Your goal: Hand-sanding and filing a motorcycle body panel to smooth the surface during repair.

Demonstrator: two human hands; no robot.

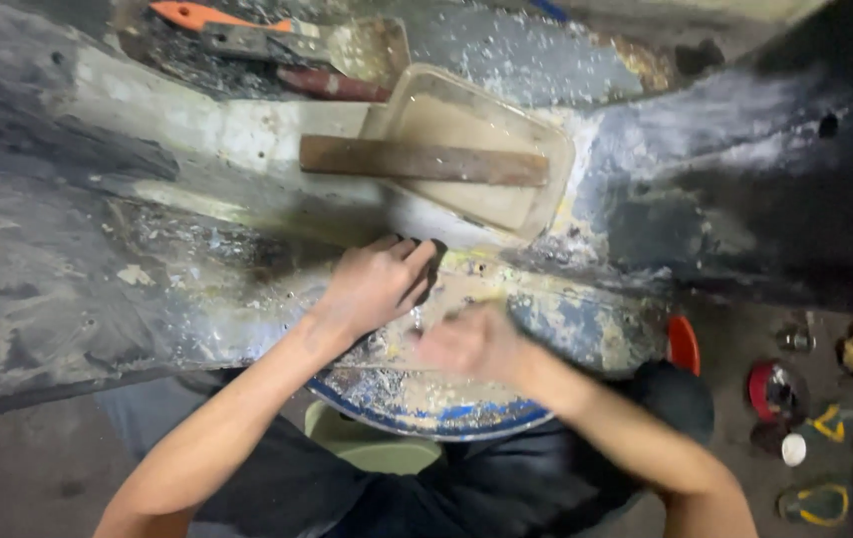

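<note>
While left hand (375,284) presses flat, fingers together, on scraped panel (197,269) near its front edge — right hand (471,344) blurred just beside, grip unreadable; beige tray (536,134) with wooden bar (422,161) behind.

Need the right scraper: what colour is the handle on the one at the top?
Orange handle, clearest in the head view.

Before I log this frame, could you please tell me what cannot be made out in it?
- Right hand, head view: motion blur hides its fingers and anything it grips.
- Left hand: curled fingers cover whatever lies under them.
- Orange-handled scraper: cut off by the top edge.
- Small items on the floor: too dim to identify.
</note>
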